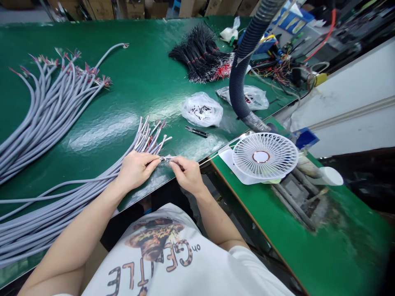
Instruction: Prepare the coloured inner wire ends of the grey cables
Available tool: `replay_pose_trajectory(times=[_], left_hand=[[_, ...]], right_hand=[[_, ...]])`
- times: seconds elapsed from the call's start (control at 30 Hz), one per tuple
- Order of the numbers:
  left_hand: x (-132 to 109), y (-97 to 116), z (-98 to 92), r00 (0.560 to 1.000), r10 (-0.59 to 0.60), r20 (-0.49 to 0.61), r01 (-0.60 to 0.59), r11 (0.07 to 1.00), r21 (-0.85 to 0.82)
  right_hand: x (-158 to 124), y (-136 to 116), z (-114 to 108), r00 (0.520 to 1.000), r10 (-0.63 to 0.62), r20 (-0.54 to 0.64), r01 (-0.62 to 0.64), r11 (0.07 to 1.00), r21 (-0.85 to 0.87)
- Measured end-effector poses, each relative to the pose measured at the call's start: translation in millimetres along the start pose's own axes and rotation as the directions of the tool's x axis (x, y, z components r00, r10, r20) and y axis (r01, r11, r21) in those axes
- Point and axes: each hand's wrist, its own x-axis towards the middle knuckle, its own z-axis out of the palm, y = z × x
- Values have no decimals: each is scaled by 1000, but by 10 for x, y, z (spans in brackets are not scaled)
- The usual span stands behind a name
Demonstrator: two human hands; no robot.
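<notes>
My left hand (135,167) is closed round a grey cable (58,186) near its stripped end, at the table's front edge. My right hand (187,173) pinches the thin wires (166,158) sticking out of that cable's tip, the fingertips of both hands almost touching. A bundle of several grey cables (46,222) runs from the lower left up to my left hand, its stripped ends (151,133) fanned out just beyond my fingers.
A second bundle of grey cables (46,107) lies at the left. Small cutters (196,131) and a plastic bag (202,109) lie past my hands. Black wires (200,53) are heaped at the back. A ribbed hose (243,61) hangs over a white fan (264,156) on the right.
</notes>
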Motion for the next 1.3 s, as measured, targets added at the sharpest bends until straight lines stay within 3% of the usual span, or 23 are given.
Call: replay_pose_trajectory(times=[0.3, 0.53, 0.67, 0.9, 1.17, 1.3], left_hand=[[1, 5, 45, 996, -78, -45, 78, 997, -16], [3, 14, 50, 980, -176, -93, 164, 978, -129], [-2, 1, 53, 987, -149, -65, 137, 977, -161], [-14, -24, 69, 992, -89, -88, 67, 971, -229], [-1, -43, 41, 998, -66, -24, 51, 915, -400], [2, -63, 73, 997, -82, -13, 67, 891, -449]], right_hand=[[-26, 14, 80, 999, -32, -30, 37, 984, 173], [49, 93, 128, 997, 17, -82, -4, 987, 160], [70, 90, 198, 994, 47, -103, -25, 977, 211], [-38, 63, 163, 983, -134, -129, 156, 970, 185], [-26, 124, 231, 985, -48, -165, 96, 950, 296], [-33, 128, 244, 981, -73, -181, 126, 945, 301]])
